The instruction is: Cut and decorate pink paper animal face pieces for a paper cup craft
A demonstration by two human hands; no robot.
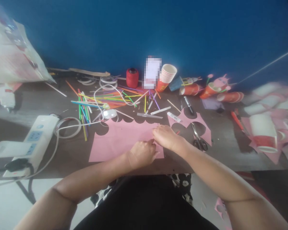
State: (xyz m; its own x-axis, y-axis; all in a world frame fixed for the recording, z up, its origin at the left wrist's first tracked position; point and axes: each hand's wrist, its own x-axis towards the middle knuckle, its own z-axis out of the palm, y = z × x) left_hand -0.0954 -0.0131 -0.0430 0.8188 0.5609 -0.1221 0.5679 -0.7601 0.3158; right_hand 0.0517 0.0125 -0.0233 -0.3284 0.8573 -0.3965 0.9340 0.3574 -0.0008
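A pink paper sheet (120, 139) with rounded bites cut from its top edge lies flat on the table. Over its right part my left hand (143, 154) rests with curled fingers. Just above and to the right, my right hand (164, 136) is closed too, its fingertips close to the left hand. Whatever either hand pinches is hidden by the fingers. To the right lies a pink paper offcut (186, 120) with round holes. Black-handled scissors (198, 137) lie partly over that offcut, and a dark marker (188, 105) is behind them.
Colourful sticks (112, 97) are scattered behind the sheet, with a white cable among them. A power strip (35, 140) and a glue gun (7, 97) are left. Stacked paper cups (167, 76) stand at the back; more cups (264, 132) lie right.
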